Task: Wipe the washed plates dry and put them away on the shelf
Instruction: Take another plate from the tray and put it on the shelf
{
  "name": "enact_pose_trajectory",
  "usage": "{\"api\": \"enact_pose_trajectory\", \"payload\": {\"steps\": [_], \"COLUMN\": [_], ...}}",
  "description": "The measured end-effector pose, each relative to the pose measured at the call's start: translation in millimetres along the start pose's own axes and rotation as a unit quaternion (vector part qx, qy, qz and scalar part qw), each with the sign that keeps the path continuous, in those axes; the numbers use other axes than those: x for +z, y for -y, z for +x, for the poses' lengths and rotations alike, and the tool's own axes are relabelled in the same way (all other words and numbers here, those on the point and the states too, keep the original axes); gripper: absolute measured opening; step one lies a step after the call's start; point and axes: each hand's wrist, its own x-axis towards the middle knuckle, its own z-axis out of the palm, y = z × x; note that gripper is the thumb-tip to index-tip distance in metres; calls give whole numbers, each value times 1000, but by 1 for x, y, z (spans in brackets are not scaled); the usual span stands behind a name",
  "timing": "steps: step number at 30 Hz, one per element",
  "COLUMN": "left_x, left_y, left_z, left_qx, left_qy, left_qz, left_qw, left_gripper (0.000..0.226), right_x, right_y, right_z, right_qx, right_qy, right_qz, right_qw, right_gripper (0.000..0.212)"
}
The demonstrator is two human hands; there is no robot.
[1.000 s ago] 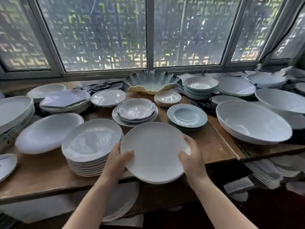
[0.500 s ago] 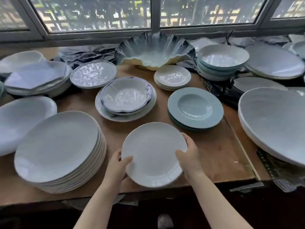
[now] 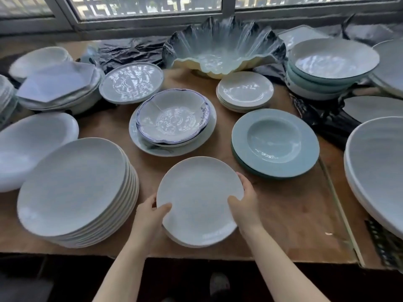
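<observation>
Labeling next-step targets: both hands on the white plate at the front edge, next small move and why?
Probably lower it flat onto the shelf and let go: left hand and right hand grip opposite rims of the white plate, just above bare wood between the tall stack and teal plates.

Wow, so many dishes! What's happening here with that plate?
A person holds a round white plate by its rim, left hand and right hand on opposite sides, low over the near edge of the wooden table. A tall stack of white plates stands to its left, blue-green plates to its right. No cloth is visible in either hand.
</observation>
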Motion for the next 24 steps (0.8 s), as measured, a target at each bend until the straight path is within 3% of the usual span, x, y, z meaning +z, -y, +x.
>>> {"api": "enact_pose_trajectory", "payload": {"steps": [19, 24], "left_x": [-2, -11], "left_y": [4, -13], "left_z": [-14, -8], "left_qx": [40, 71], "left_qy": [5, -37], "left_qz": [49, 105], "left_qw": [998, 991], "left_gripper": [27, 60], "right_x": [3, -3], "right_y": [-1, 18], "right_z": [-4, -4], "right_qx": [-42, -139], "right_qy": [60, 36], "right_qz": [-78, -200], "right_qw": [994, 969], "right_gripper": [72, 59]}}
